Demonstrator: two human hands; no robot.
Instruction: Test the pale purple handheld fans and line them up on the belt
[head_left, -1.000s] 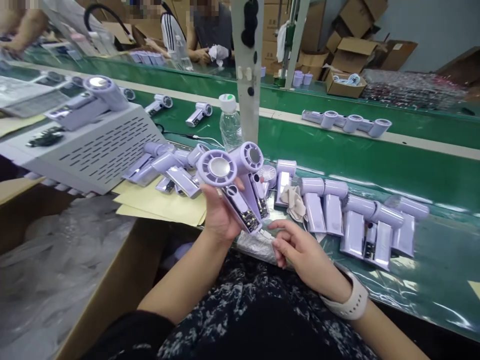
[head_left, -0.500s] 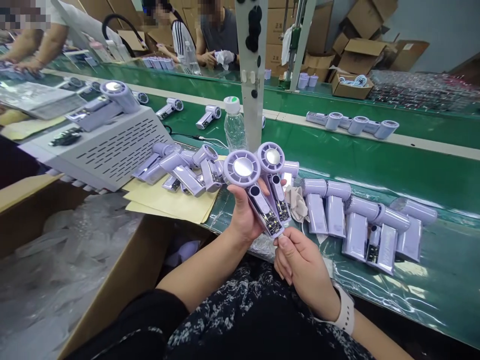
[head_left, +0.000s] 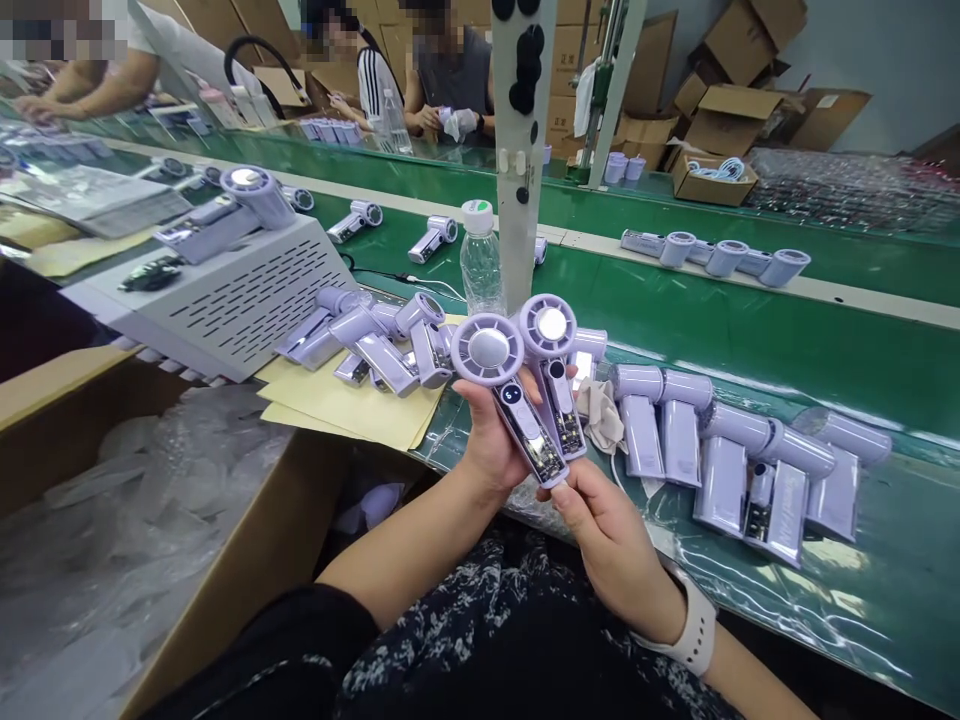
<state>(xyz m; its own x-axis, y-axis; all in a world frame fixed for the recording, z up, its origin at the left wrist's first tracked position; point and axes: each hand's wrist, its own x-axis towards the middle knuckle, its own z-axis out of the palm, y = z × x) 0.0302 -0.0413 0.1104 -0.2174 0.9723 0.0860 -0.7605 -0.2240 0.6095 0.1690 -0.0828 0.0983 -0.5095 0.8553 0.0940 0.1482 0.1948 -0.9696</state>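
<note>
My left hand (head_left: 491, 440) grips two lilac handheld fans side by side, heads up. The nearer handheld fan (head_left: 534, 440) has a round silver-centred head, its circuit board exposed and a lit digit on its small round display. The second handheld fan (head_left: 566, 410) leans just behind it, its display dark. At the base of the nearer fan's handle, my right hand (head_left: 611, 535) is closed in a pinch; what lies between its fingertips is hidden. A white cable (head_left: 616, 468) runs down behind that hand. Beside it lies a crumpled cloth (head_left: 602, 415).
Several lilac fans (head_left: 731, 460) lie right on the green bench; others pile on yellow paper (head_left: 352, 410) at left. A grey vented box (head_left: 240, 300), plastic bottle (head_left: 480, 265) and white post (head_left: 517, 200) stand behind. A carton of plastic bags (head_left: 217, 560) sits lower left. Co-workers sit opposite.
The nearer fan's display has gone from dark to showing a lit digit. Both hands keep their hold, and the view has shifted slightly.
</note>
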